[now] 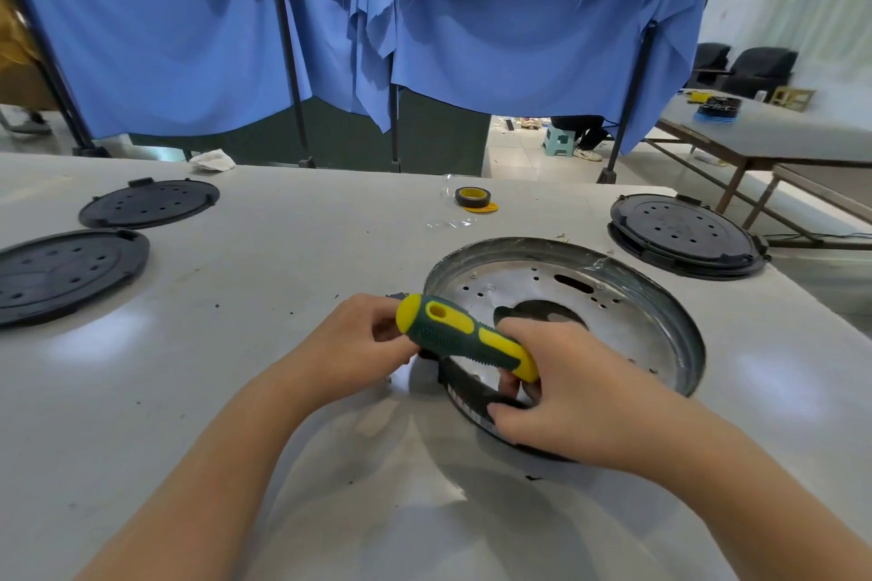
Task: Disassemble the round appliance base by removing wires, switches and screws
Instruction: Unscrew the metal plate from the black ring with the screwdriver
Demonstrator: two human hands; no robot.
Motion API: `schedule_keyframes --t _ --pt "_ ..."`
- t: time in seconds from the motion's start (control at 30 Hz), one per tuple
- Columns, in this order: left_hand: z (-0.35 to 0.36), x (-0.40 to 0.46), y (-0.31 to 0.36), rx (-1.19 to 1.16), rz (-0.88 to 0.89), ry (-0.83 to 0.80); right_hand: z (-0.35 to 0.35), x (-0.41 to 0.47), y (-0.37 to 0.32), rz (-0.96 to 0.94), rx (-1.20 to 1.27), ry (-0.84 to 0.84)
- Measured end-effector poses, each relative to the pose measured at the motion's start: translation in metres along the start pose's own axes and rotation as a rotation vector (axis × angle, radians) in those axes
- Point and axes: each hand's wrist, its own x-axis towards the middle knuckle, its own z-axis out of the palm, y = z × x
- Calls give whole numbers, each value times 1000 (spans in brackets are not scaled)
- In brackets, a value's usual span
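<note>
The round metal appliance base (627,297) lies on the grey table right of centre, its shiny inside up, with holes and a dark central opening. My right hand (566,387) grips a green and yellow screwdriver (465,337) by the front of its handle, over the base's near rim. The shaft and tip are hidden under this hand. My left hand (363,344) has curled fingers at the base's left rim, just below the handle's butt; what they pinch is hidden. A dark part (465,387) sits at the near rim between both hands.
Two black round covers (146,203) (61,271) lie at the left, another black cover (684,236) at the far right. A roll of black tape (473,197) sits behind the base. Small screws (561,238) lie near the far rim. Blue curtains hang beyond the table.
</note>
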Motion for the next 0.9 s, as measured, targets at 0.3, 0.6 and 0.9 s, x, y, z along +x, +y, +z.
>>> schedule_keyframes --t 0.3,0.6,0.9 --pt "0 3 -5 -50 -161 -73 -19 7 0 -24 81 101" --pt "24 -3 4 176 -112 -354 -26 7 0 -36 100 140" --pt "34 -7 11 281 11 -283 -26 7 1 -52 106 151"
